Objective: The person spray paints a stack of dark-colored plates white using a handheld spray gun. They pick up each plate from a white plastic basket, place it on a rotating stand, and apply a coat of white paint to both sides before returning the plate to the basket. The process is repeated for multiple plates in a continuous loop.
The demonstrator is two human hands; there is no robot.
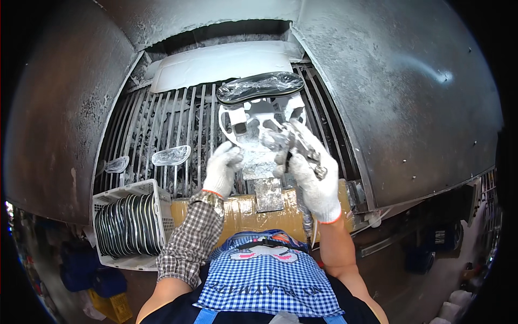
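A spray gun (305, 153) of bare metal sits in my gloved right hand (318, 181), whose fingers wrap its handle. Its front end points toward a white-coated round frame (253, 141). Curled at the near left rim of that frame is my gloved left hand (222, 168); its fingertips are partly hidden. On the far side of the frame lies a black shoe sole (260, 88) with pale edging and shiny clear film over its top. Both gloves are white with orange cuffs.
Metal bars (178, 124) form a grate under the frame, flanked by dark metal side walls (399, 108). Two clear film-like oval pieces (171, 155) lie on the left bars. A white crate (156, 216) holds several black soles on edge. A taped brown box (237, 213) spans the front.
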